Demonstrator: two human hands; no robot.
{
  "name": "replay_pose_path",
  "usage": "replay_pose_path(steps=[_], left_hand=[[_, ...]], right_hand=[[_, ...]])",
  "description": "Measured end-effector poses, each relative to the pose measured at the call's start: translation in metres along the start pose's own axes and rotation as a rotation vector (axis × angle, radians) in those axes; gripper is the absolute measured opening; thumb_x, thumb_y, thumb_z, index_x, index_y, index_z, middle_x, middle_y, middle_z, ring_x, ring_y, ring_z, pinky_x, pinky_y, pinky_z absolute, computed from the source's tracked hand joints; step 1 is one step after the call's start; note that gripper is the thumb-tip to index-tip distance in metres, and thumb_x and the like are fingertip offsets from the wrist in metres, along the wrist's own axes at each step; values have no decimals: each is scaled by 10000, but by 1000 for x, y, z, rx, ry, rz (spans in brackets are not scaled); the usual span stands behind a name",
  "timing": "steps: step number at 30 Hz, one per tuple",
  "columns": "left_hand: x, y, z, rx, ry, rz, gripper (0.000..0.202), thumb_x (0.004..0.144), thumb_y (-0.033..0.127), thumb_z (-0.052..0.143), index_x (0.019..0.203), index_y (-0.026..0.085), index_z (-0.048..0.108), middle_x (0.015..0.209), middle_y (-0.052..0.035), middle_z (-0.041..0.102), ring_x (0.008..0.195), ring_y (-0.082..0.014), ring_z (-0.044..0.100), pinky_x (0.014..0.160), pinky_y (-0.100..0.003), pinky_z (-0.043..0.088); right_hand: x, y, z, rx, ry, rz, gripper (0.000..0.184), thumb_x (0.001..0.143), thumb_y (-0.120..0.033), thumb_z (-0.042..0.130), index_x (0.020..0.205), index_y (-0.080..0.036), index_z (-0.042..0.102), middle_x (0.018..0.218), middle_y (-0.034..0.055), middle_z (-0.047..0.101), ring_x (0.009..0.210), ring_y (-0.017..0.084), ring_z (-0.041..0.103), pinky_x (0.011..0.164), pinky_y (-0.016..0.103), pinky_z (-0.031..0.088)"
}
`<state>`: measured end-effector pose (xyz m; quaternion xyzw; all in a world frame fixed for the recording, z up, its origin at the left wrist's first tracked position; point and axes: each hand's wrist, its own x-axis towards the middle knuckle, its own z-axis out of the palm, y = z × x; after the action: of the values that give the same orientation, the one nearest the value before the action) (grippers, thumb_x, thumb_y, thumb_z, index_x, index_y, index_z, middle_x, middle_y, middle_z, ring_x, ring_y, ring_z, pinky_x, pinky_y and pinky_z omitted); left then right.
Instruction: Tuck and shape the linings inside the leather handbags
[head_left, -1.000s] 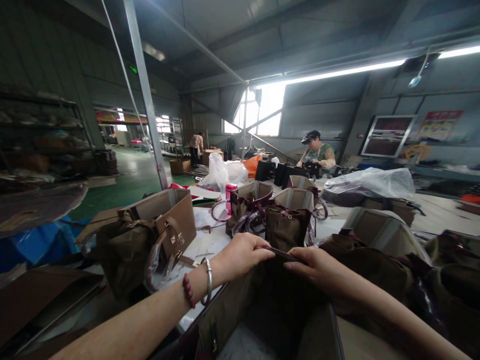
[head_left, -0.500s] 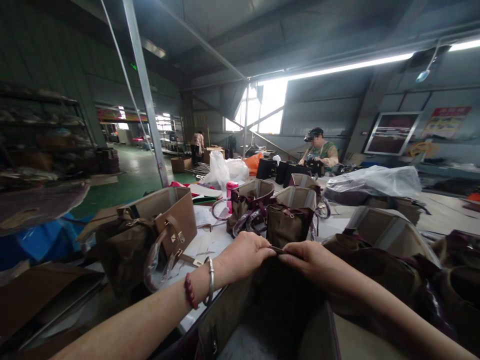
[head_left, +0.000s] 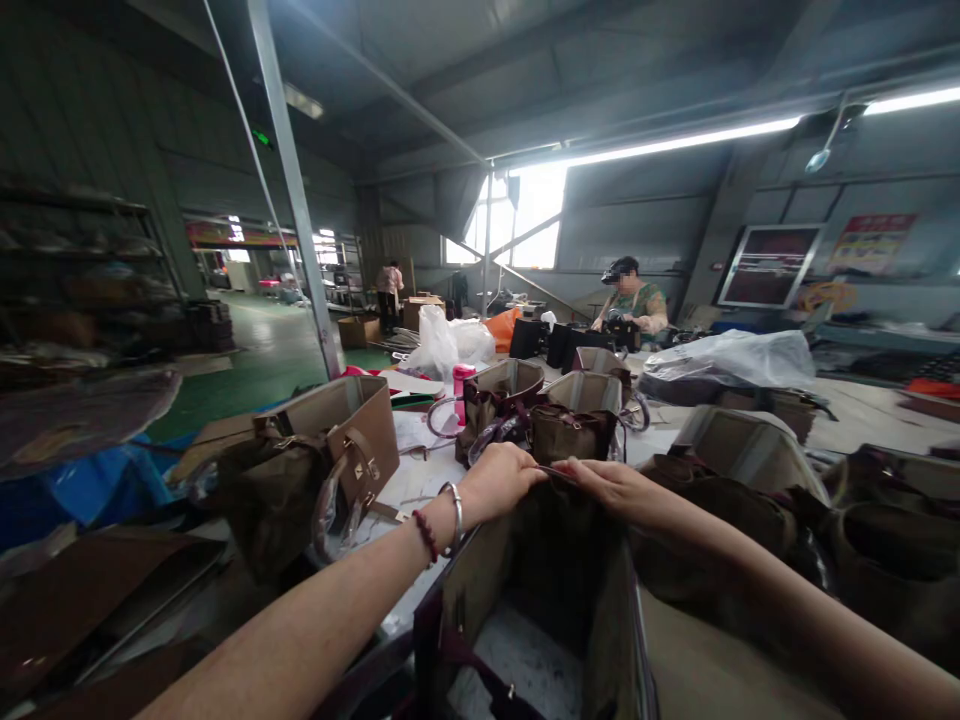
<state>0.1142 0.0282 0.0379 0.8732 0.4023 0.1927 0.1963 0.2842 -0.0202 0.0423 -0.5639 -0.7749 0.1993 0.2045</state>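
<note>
1 open bag [head_left: 463, 612], left hand [head_left: 506, 480] pinching its far rim, right hand [head_left: 611, 487] pinching alongside

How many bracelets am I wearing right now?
2, both on the left wrist: a silver bangle nearest the left hand, a red bead bracelet just behind it. The right hand, also pinching the open bag, shows a bare wrist; its underside is hidden.
</note>
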Motion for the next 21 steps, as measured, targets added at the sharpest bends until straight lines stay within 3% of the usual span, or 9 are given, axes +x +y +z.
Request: replay_pose_path(steps=[2, 5, 8, 14, 21], left_hand=[[-1, 1, -1, 13, 7, -21, 266, 764, 284, 454, 768, 132, 673, 603, -13, 607, 570, -113, 495, 546, -187, 350], [-6, 5, -1, 34, 17, -40, 253, 759, 280, 468, 765, 134, 674, 585, -10, 598, 561, -108, 492, 541, -183, 350], [-10, 9, -1, 53, 29, -48, 256, 765, 281, 464, 764, 135, 674, 586, -12, 602, 568, -109, 497, 557, -185, 359], [-15, 14, 2, 87, 43, -40, 275, 781, 276, 454, 791, 109, 672, 664, -48, 633, 618, -128, 525, 596, -200, 372], [-14, 11, 5, 95, 44, -23, 271, 786, 279, 464, 817, 106, 671, 705, -60, 641, 646, -135, 534, 655, -210, 372]], right_hand=[[-12, -2, -3, 111, 37, 40, 529, 829, -516, 226, 879, -136, 589, 782, 39, 592, 763, 173, 535, 628, 235, 419], [-28, -5, -4, 166, 26, 135, 573, 794, -589, 240, 885, -138, 581, 738, 32, 580, 658, 156, 530, 530, 226, 414], [-31, -3, -2, 7, 28, 97, 521, 838, -502, 225, 877, -136, 594, 729, 29, 596, 615, 139, 533, 517, 214, 410], [-12, 2, 2, -263, 99, 72, 239, 764, -286, 499, 916, -154, 627, 795, 47, 642, 731, 178, 568, 653, 238, 403], [-7, -2, 3, -452, 86, 80, 234, 799, -283, 459, 869, -171, 651, 741, 66, 646, 707, 198, 574, 628, 257, 376]])
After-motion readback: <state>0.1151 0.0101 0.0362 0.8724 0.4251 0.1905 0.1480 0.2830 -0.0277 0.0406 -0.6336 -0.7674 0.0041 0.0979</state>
